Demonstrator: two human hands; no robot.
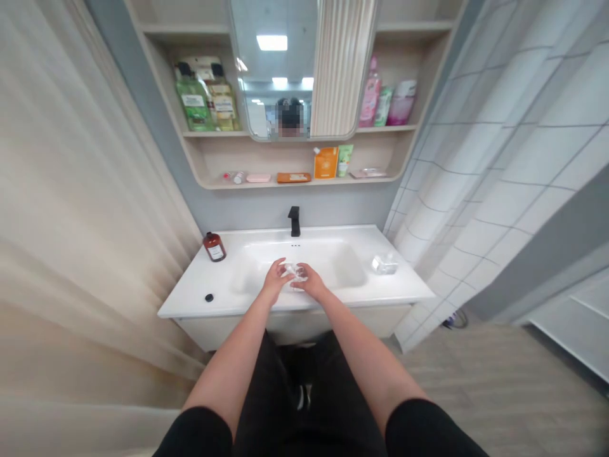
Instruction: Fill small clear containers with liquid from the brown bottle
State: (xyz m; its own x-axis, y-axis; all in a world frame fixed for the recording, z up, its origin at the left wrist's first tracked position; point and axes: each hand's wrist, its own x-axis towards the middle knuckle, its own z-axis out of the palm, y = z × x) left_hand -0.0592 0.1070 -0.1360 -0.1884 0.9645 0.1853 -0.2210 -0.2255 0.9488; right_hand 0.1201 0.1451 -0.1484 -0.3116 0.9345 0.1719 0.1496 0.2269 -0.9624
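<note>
Gripping clear shiny item (295, 272), partly finger-hidden: L hand (275, 280), R hand (312, 283). Brown white-labelled btl (214, 248), far L, contents unclear.

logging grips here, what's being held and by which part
A small clear item, too blurred to identify, held at its sides by left hand and right hand.

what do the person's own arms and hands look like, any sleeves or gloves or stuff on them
Both arms wear plain black fabric short sleeves, left and right, with no marking visible. Below them the left forearm and right forearm are bare, with no watch or band showing. The left hand and right hand wear no gloves; any ring is too small to tell.
</note>
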